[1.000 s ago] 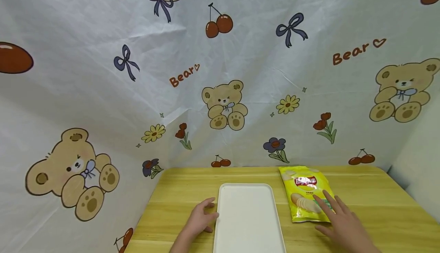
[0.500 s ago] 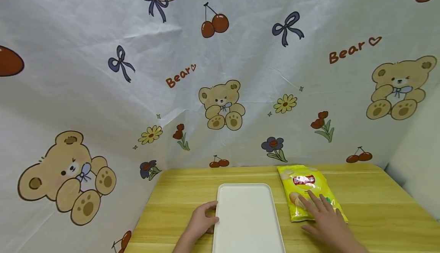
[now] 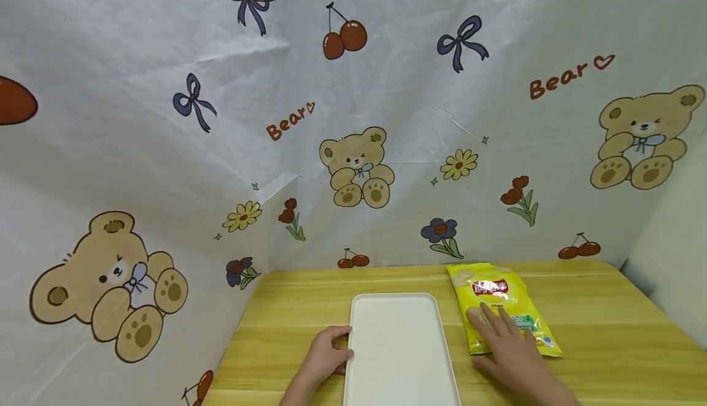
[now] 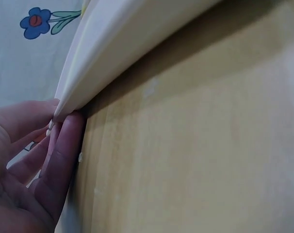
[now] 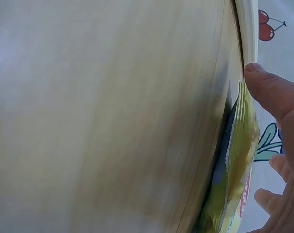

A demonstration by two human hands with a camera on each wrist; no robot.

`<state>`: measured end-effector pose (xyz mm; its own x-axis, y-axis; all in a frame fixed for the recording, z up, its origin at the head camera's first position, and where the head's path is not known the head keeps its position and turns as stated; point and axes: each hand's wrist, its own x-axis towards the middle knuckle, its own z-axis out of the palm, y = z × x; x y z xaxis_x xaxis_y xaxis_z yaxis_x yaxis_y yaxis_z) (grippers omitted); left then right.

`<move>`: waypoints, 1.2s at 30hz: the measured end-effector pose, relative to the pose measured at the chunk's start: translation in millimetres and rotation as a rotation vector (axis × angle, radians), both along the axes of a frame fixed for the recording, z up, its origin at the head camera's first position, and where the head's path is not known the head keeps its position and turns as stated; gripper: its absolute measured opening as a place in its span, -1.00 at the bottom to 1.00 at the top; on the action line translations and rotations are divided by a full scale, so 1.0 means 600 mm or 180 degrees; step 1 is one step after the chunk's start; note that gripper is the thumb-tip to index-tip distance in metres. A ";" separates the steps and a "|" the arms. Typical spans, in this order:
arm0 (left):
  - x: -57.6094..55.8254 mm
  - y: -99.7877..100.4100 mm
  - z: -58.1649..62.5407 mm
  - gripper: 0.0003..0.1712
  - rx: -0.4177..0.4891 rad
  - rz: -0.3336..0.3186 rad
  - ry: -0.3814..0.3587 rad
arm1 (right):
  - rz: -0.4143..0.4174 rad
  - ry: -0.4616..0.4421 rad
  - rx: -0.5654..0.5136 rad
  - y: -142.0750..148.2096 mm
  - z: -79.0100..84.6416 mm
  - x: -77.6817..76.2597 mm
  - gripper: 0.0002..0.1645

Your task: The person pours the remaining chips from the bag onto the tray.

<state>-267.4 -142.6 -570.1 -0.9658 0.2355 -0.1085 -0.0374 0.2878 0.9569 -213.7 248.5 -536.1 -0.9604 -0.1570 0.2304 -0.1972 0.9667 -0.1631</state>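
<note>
A white rectangular tray (image 3: 399,351) lies on the wooden table, cut off by the lower edge of the head view. My left hand (image 3: 323,356) is at its left side and pinches the rim. Seen from the left wrist, the tray's edge (image 4: 106,56) sits between the thumb and fingers of that hand (image 4: 28,165). To the right of the tray lies a yellow bag of potato chips (image 3: 491,292), printed with a red label. Over its lower part my right hand (image 3: 513,360) spreads its fingers. The right wrist view shows the thumb (image 5: 270,90) stretched out near the bag's crimped end (image 5: 241,109).
The light wooden table (image 3: 613,326) extends to both sides of the tray and bag. Behind it hangs a white cloth (image 3: 397,105) printed with bears, bows, cherries and flowers. A pale surface (image 3: 671,277) stands beyond the table's right edge.
My left hand has closed in on the tray's left rim and now pinches it. The right hand has moved left over the bag's lower part. The tray and bag stay in place.
</note>
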 end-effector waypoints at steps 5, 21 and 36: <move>-0.003 0.000 -0.004 -0.36 -0.0047 0.0011 -0.0030 | 0.0036 0.0088 0.0099 -0.007 -0.001 -0.008 0.01; -0.003 -0.004 -0.014 -0.38 -0.0017 0.0046 0.0031 | 0.0116 0.0140 0.0292 -0.003 -0.031 -0.044 -0.19; -0.001 -0.002 -0.013 -0.40 -0.0053 0.0062 0.0066 | 0.0090 -0.0354 0.0486 -0.018 -0.020 -0.058 -0.36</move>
<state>-267.9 -143.6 -577.9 -0.9723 0.2150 -0.0920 -0.0232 0.3030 0.9527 -248.5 237.9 -548.0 -0.9733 -0.2094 0.0944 -0.2137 0.9762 -0.0373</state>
